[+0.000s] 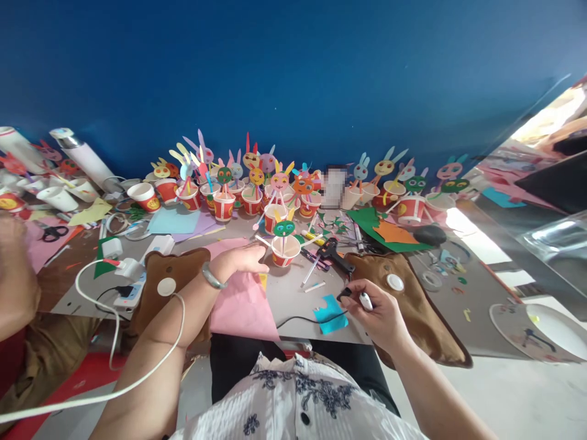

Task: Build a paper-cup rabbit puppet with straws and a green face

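Note:
My left hand (247, 260) reaches in from the left, fingers stretched out, beside a red-and-white paper cup (283, 254). Whether the fingertips touch this cup I cannot tell. A green paper face (284, 228) with blue eyes and yellow ears rises from the cup on a stick, and white strips spread from its sides. At the right, my right hand (378, 315) is closed around a white marker (365, 300); a small black piece shows at its fingertips. Below and left of that hand lies a cut piece of blue paper (329, 315).
Behind stand several cups with paper rabbit faces (279, 181). A black glue gun (334, 253) and pink paper (238, 305) lie between two brown cushion-like bags (415, 305). A white cable (181, 324) crosses my left forearm. Another person's arm (16, 275) is at far left.

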`<move>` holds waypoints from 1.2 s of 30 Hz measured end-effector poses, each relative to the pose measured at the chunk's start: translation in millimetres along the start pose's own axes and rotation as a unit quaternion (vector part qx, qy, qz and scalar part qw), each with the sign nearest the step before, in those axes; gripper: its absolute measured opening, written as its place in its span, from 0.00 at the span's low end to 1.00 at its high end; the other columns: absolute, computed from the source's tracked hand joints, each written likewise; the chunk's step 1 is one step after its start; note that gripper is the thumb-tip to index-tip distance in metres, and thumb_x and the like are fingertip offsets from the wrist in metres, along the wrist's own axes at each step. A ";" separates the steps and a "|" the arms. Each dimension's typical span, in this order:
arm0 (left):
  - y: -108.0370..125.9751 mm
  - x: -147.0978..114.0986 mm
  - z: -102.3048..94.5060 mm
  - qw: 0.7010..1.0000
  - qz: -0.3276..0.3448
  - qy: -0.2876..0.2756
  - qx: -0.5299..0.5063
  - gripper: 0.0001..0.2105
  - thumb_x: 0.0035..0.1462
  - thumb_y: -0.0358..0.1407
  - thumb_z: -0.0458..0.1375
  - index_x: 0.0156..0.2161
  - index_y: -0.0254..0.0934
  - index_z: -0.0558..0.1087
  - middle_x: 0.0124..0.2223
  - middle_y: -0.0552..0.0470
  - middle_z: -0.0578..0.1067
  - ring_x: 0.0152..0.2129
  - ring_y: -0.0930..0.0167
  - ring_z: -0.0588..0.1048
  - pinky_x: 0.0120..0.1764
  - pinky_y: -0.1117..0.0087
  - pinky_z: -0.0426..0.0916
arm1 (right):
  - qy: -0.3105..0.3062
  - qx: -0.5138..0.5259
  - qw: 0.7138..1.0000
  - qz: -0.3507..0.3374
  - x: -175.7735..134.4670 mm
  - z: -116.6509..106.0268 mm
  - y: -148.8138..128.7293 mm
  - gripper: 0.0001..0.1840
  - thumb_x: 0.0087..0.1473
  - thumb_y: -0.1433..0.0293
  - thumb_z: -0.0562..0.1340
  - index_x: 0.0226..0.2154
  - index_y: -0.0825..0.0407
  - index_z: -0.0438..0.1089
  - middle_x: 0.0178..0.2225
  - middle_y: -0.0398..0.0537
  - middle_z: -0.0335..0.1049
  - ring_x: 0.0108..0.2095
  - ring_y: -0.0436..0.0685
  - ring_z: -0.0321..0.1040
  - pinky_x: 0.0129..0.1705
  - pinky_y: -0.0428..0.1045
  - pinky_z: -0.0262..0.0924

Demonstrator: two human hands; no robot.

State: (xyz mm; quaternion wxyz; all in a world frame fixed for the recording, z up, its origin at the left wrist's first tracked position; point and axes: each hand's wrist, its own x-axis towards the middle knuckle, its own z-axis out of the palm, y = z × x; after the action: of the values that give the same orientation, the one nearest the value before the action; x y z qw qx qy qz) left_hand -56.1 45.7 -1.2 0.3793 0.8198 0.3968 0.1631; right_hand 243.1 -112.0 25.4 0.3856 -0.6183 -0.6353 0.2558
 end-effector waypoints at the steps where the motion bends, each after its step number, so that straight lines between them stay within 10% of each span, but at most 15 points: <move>1: 4.7 -4.9 -1.3 0.996 -0.018 -0.058 0.065 0.13 0.43 0.40 0.67 0.24 0.39 0.67 0.29 0.52 0.73 0.31 0.65 0.74 0.40 0.68 0.70 | -0.005 0.011 1.000 0.007 1.0 2.1 -2.5 0.08 0.50 0.62 0.64 0.30 0.49 0.69 0.20 0.41 0.72 0.20 0.51 0.65 0.23 0.46 0.62; 6: 41.0 -21.5 0.3 0.988 0.024 -0.125 0.088 0.09 0.50 0.40 0.65 0.28 0.37 0.73 0.34 0.49 0.76 0.32 0.67 0.74 0.39 0.67 0.67 | -0.030 0.077 0.996 0.034 7.1 18.4 -13.9 0.08 0.52 0.63 0.63 0.31 0.50 0.69 0.20 0.42 0.72 0.22 0.52 0.68 0.25 0.46 0.63; 12: 60.5 -12.9 32.9 0.920 0.012 -0.149 -0.362 0.24 0.44 0.45 0.74 0.44 0.34 0.76 0.41 0.45 0.80 0.38 0.68 0.79 0.42 0.67 0.72 | -0.026 0.150 0.987 0.048 11.2 41.8 -13.4 0.11 0.52 0.60 0.65 0.32 0.51 0.71 0.20 0.39 0.67 0.20 0.49 0.62 0.23 0.46 0.60; 16: 57.5 -6.6 53.9 0.866 -0.029 -0.115 -0.486 0.28 0.39 0.46 0.76 0.42 0.32 0.75 0.38 0.46 0.79 0.32 0.71 0.79 0.38 0.68 0.73 | -0.040 0.126 0.991 0.019 13.0 48.9 -15.9 0.13 0.54 0.58 0.65 0.32 0.51 0.74 0.23 0.42 0.70 0.23 0.50 0.62 0.25 0.46 0.60; 36: 54.7 -4.4 43.3 0.908 0.041 -0.039 -0.414 0.15 0.50 0.40 0.70 0.41 0.35 0.81 0.41 0.45 0.80 0.36 0.70 0.76 0.40 0.69 0.72 | -0.060 -0.062 0.992 -0.096 15.4 19.3 -5.1 0.19 0.64 0.55 0.58 0.36 0.51 0.75 0.24 0.44 0.66 0.26 0.51 0.61 0.28 0.47 0.59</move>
State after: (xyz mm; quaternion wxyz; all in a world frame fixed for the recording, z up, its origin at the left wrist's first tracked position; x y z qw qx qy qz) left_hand -5.4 -0.8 11.5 0.6929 0.6101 0.2449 0.2962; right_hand 225.5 -94.5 21.1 0.3304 -0.5612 -0.7281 0.2141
